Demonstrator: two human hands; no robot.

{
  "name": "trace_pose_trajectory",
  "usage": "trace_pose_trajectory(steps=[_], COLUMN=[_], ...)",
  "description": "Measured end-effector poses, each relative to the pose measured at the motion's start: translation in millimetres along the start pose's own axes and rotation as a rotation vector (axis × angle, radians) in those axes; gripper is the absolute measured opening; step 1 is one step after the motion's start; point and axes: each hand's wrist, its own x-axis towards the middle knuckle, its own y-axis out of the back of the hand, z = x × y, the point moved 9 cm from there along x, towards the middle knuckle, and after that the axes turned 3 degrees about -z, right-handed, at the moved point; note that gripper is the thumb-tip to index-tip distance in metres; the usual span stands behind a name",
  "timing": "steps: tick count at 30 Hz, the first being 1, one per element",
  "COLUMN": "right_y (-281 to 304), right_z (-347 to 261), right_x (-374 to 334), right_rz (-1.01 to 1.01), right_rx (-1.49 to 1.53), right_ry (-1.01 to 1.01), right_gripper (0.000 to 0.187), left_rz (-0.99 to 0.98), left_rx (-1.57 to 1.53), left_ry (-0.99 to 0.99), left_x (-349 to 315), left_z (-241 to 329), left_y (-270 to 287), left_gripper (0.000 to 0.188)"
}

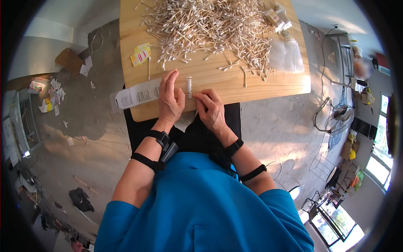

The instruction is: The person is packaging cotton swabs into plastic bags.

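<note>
A short row of cotton swabs (188,87) lies side by side near the front edge of the table, white tips lined up. My left hand (169,101) rests over their left part, fingers stretched forward and thumb apart beside the row. Under and left of that hand stretches a clear printed plastic sleeve (136,95); whether the swabs lie inside it is hidden. Just right of the row, my right hand (212,110) has thumb and index finger pinched together at the swabs' near end. What sits between those fingertips is too small to make out.
A large heap of loose cotton swabs (210,27) covers the far part of the wooden table (285,86). Yellow cards (140,54) lie at the left, clear plastic bags (287,56) at the right, small packets (278,19) behind them. A fan (336,115) stands on the right.
</note>
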Motion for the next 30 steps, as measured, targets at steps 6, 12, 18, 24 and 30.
trace_pose_trajectory(steps=[6, 12, 18, 24, 30], right_y=[1.7, -1.4, -0.1, -1.5, -3.0], right_z=[-5.0, -8.6, 2.3, 0.8, -5.3], right_x=[0.9, 1.8, 1.3, 3.9, 6.8], right_rz=[-0.006, -0.055, -0.015, 0.027, -0.022], right_rx=[-0.047, -0.07, 0.02, -0.047, -0.094], right_ry=[0.088, 0.14, 0.01, 0.011, 0.068], right_gripper=[0.022, 0.021, 0.02, 0.02, 0.021], left_rz=[-0.002, -0.002, -0.012, -0.004, -0.012], left_rx=[0.01, 0.023, 0.041, 0.045, 0.033], left_ry=[-0.012, -0.006, 0.006, -0.001, 0.014], left_x=[0.9, 1.9, 2.2, 2.3, 2.7], left_z=[1.8, 1.4, 1.8, 2.0, 1.4], left_y=[-0.6, -0.5, -0.8, -0.5, -1.0], left_gripper=[0.056, 0.056, 0.056, 0.057, 0.056])
